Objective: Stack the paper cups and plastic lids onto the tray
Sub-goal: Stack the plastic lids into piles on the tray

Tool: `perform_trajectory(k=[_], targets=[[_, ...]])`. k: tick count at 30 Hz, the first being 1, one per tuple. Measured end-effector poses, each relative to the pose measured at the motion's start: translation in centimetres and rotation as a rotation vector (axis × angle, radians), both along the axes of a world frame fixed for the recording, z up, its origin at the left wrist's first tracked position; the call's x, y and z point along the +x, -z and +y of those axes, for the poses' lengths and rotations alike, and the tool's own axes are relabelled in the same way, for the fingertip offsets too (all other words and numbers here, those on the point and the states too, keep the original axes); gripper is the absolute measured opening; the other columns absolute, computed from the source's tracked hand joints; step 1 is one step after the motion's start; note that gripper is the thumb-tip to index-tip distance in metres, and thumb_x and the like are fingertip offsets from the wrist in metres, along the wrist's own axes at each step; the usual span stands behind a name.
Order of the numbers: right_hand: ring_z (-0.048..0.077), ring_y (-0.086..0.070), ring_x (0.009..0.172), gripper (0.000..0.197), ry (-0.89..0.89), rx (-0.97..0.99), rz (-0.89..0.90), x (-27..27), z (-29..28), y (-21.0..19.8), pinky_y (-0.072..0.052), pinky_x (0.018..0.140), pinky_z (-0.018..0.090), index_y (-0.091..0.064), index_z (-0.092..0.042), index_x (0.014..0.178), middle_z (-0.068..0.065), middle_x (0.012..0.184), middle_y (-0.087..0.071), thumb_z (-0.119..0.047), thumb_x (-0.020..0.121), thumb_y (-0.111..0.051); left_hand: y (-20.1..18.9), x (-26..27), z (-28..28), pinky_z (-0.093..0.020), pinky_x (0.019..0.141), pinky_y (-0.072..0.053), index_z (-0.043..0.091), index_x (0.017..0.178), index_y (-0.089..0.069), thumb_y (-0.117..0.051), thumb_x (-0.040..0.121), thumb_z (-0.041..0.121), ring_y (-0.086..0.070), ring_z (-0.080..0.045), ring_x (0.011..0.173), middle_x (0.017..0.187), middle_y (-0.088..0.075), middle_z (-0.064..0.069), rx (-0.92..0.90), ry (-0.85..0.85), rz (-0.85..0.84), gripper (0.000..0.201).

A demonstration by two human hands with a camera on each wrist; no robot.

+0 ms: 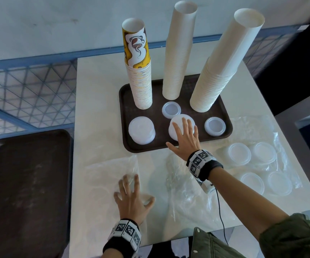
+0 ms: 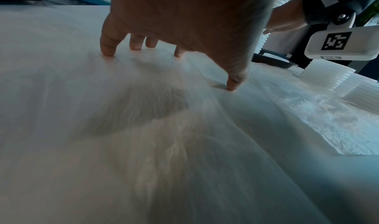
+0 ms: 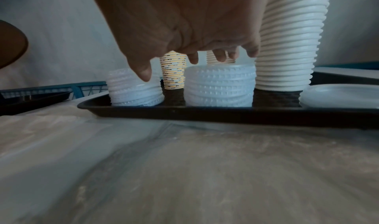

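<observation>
- Plastic lids are what you're working now: your right hand [image 1: 185, 138] sits over the middle lid stack [image 3: 219, 86] on the brown tray [image 1: 126, 131], fingers [image 3: 193, 58] spread and nearly straight, tips at its top edge. Whether they actually press it, I can't tell.
- You look to be settling or squaring that stack rather than lifting it; nothing is pinched.
- Your left hand [image 1: 132, 200] is planted on the clear plastic bag [image 1: 111, 174] on the desk [image 1: 98, 90], fingers splayed apart with the tips down on the film, holding nothing.
- On the tray behind: the printed cup column [image 1: 139, 71] and two plain white cup columns, centre [image 1: 178, 53] and right [image 1: 223, 62]. All three stand tall, so the cups look done.
- Also on the tray: a left lid stack [image 1: 141, 130] and two low lid piles, one behind your hand [image 1: 171, 109], one at the right [image 1: 215, 126].
- Still off the tray: the bagged lids [image 1: 252, 164] on the desk by your right forearm, wrapped in clear film.
- Next, I'd say, you get those out of the wrap and bring them across; they'll likely be slippery and nested, so grip round the rim.
- Watch the right cup column as you reach past. It appears to lean, and a brush from your arm could topple it.
</observation>
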State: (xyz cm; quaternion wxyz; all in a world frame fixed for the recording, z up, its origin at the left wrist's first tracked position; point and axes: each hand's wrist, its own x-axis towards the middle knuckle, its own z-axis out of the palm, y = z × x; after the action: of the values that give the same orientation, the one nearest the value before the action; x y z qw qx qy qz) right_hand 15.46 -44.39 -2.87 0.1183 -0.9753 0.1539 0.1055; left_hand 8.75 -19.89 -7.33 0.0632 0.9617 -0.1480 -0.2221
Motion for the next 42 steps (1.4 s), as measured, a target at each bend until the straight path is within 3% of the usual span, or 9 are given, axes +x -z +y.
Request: perform_trajectory(k=[4,8,10,16,20,24,29,36,42], targets=[[0.035,-0.001,0.144,0.076,0.019,0.041,-0.073,-0.5,-0.1,-0.9,-0.001,0.115,0.053,-0.017,-0.019,0.147,0.016,0.156,-0.003,-0.052,0.086,-0.049,0.2,0.2,0.0,-0.054,0.077,-0.047,0.018,0.131,-0.040,-0.074,0.046,0.063,-0.035,-0.037,0.120,0.130,-0.043,-0.018,-0.018,-0.023,0.001,0.102],[0.031,-0.006,0.145,0.068,0.048,0.131,-0.124,-2.4,-0.2,-2.4,-0.002,0.116,0.049,-0.027,-0.018,0.144,0.013,0.155,-0.013,-0.045,0.087,-0.052,-0.9,0.6,-0.3,-0.052,0.104,-0.027,0.023,0.146,-0.016,-0.058,0.070,0.067,-0.015,-0.036,0.138,0.149,-0.019,-0.014,0.044,-0.061,0.037,0.098],[0.029,-0.015,0.143,0.061,0.071,0.175,-0.144,-4.2,-0.6,-3.2,-0.006,0.116,0.047,-0.034,-0.018,0.140,0.013,0.152,-0.024,-0.041,0.087,-0.054,-1.5,1.1,-0.3,-0.052,0.109,-0.020,0.023,0.147,-0.010,-0.051,0.076,0.069,-0.008,-0.035,0.140,0.151,-0.013,-0.013,0.061,-0.063,0.040,0.095],[0.032,-0.047,0.121,0.055,0.255,0.198,-0.251,-12.7,-3.6,-4.6,-0.031,0.104,0.039,-0.050,-0.013,0.129,0.012,0.127,-0.053,-0.031,0.080,-0.066,-3.6,2.2,-0.6,-0.049,0.111,-0.024,0.015,0.144,-0.023,-0.050,0.085,0.054,-0.014,-0.032,0.140,0.151,-0.019,-0.015,-0.008,0.014,0.022,0.076],[0.032,-0.044,0.123,0.069,0.383,0.142,-0.120,-18.7,-6.3,-4.6,-0.032,0.103,0.041,-0.041,-0.015,0.135,0.013,0.131,-0.048,-0.037,0.076,-0.069,-5.9,2.2,-3.4,-0.043,0.106,-0.031,0.011,0.142,-0.030,-0.058,0.087,0.034,-0.028,-0.031,0.136,0.147,-0.029,-0.017,-0.199,0.137,0.009,0.065],[0.029,-0.041,0.125,0.089,0.414,0.141,0.012,-22.2,-8.2,-3.8,-0.034,0.102,0.040,-0.030,-0.018,0.141,0.013,0.135,-0.042,-0.046,0.069,-0.073,-8.2,1.8,-8.8,-0.040,0.092,-0.044,0.011,0.138,-0.037,-0.061,0.085,0.024,-0.047,-0.029,0.119,0.134,-0.042,-0.012,-0.367,0.313,0.032,0.060],[0.028,-0.036,0.126,0.102,0.312,0.167,0.119,-23.0,-10.0,-2.9,-0.035,0.102,0.036,-0.016,-0.017,0.145,0.013,0.140,-0.032,-0.049,0.067,-0.073,-9.6,1.0,-17.9,-0.033,0.099,-0.039,0.013,0.139,-0.036,-0.064,0.084,0.025,-0.044,-0.023,0.125,0.138,-0.044,-0.009,-0.498,0.458,0.081,0.063],[0.029,-0.030,0.133,0.101,0.169,0.156,0.177,-22.3,-11.9,-1.7,-0.034,0.105,0.035,-0.011,-0.017,0.146,0.014,0.144,-0.026,-0.045,0.070,-0.071,-8.2,0.2,-28.7,-0.043,0.098,-0.040,0.013,0.143,-0.023,-0.074,0.074,0.030,-0.036,-0.032,0.129,0.139,-0.033,-0.014,-0.313,0.533,0.130,0.087],[0.027,-0.036,0.124,0.091,0.069,0.126,0.240,-21.7,-12.9,-0.7,-0.036,0.100,0.033,-0.015,-0.013,0.144,0.011,0.136,-0.032,-0.041,0.075,-0.067,-5.8,0.3,-32.8,-0.042,0.102,-0.038,0.014,0.144,-0.016,-0.077,0.069,0.035,-0.028,-0.030,0.133,0.143,-0.028,-0.013,-0.111,0.590,0.138,0.099]])
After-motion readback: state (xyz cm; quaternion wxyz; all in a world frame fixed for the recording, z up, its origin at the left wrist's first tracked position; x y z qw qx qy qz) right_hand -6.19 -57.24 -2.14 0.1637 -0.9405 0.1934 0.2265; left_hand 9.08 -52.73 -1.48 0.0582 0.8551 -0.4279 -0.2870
